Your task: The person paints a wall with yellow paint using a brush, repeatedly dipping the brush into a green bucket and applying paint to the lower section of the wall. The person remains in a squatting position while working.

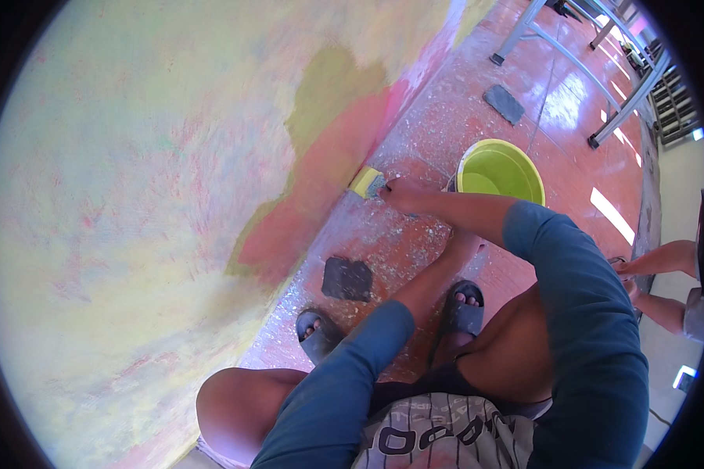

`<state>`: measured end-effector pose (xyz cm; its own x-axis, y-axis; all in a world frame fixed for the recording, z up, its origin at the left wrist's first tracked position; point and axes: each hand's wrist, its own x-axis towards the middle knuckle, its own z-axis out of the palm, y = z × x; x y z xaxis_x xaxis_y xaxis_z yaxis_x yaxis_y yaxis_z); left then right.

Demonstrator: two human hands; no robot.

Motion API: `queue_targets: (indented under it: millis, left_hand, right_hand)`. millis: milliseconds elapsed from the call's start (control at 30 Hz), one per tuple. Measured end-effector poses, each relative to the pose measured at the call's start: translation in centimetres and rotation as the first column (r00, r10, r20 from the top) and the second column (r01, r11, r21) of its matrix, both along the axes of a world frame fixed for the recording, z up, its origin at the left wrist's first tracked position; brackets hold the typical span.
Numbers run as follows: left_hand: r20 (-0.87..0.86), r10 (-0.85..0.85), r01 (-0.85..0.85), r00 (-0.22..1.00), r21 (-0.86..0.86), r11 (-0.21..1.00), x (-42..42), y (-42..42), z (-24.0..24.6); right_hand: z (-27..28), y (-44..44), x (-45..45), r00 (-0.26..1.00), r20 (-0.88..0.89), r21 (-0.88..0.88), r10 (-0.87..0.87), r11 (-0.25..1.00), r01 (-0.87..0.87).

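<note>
My right hand grips a yellow and grey sponge at the foot of the painted wall. A wet-looking patch, part olive and part pink, spreads over the wall beside it. Beneath my right forearm, my left hand is mostly covered, so its fingers and anything in them are hidden. It is nearest to a bucket with a lime-green inside, whose near side is hidden by my right forearm.
Two dark flat pieces lie on the reddish floor, which is spotted with pale flecks. Metal ladder-like legs stand at the upper right. Another person's limbs show at the right rim. My sandalled feet are between wall and bucket.
</note>
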<state>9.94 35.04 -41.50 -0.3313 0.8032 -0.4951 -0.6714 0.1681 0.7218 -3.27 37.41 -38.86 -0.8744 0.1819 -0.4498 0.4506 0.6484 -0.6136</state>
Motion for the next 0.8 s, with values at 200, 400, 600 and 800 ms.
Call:
queue_targets:
  millis: [200, 400, 600, 800]
  left_hand:
    - [0.095, 0.098, -0.089, 0.991, -0.094, 0.992, 0.1, 0.0, 0.1]
    - [0.105, 0.126, -0.119, 0.986, -0.073, 0.99, -0.1, 0.4, 0.8]
    - [0.027, 0.156, -0.152, 0.987, -0.124, 0.981, 0.2, 0.4, 0.3]
    - [0.177, 0.004, 0.002, 0.984, -0.038, 0.999, 0.2, 1.3, -3.6]
  right_hand:
    - [-0.1, 1.0, 1.7, 0.998, 0.048, -0.066, -0.043, 0.997, 0.046]
    - [2.1, 1.3, -0.5, 0.999, -0.005, -0.272, -0.043, 0.961, 0.04]
    - [11.2, 2.5, 3.8, 0.901, -0.398, -0.415, -0.171, 0.91, -0.01]
    - [8.9, -0.6, 3.1, 0.908, -0.401, -0.213, -0.12, 0.976, 0.035]
